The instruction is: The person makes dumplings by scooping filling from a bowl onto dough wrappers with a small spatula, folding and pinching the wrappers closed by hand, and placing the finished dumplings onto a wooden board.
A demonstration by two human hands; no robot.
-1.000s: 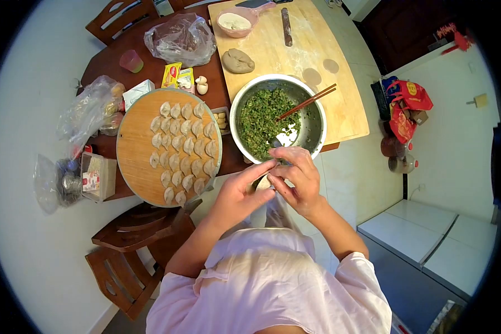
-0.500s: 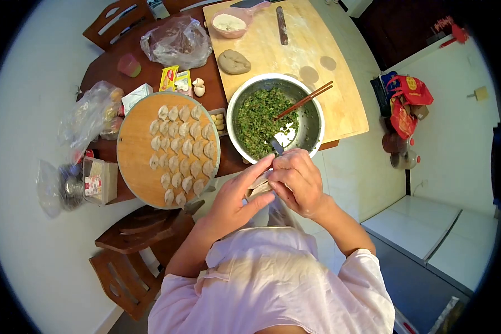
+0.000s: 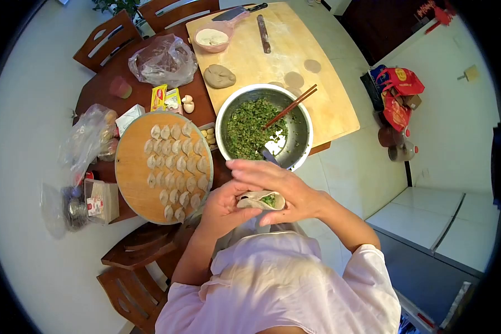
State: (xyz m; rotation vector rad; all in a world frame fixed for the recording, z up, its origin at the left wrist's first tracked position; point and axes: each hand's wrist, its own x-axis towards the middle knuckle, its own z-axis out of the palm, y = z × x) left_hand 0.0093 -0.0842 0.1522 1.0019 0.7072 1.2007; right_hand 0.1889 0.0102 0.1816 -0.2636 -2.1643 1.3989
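Note:
Between my two hands is a folded dumpling, its green filling showing at the open right end. My left hand grips its left side, thumb along the near edge. Curved around the right side, my right hand has its fingers reaching over the left fingers and its thumb below the dough. Just beyond stands a steel bowl of chopped green filling, with chopsticks and a dark-handled utensil in it. To the left, a round board bears rows of folded dumplings.
On the wooden board lie a dough lump, a rolling pin, flat wrappers, a pink scoop of flour and a cleaver. Plastic bags, seasoning packets and eggshells occupy the dark table. Chairs stand at left.
My right hand has gone from pinching the dough's top edge to wrapping around its right side. The dumpling has turned, showing its filling. The whole view has shifted slightly.

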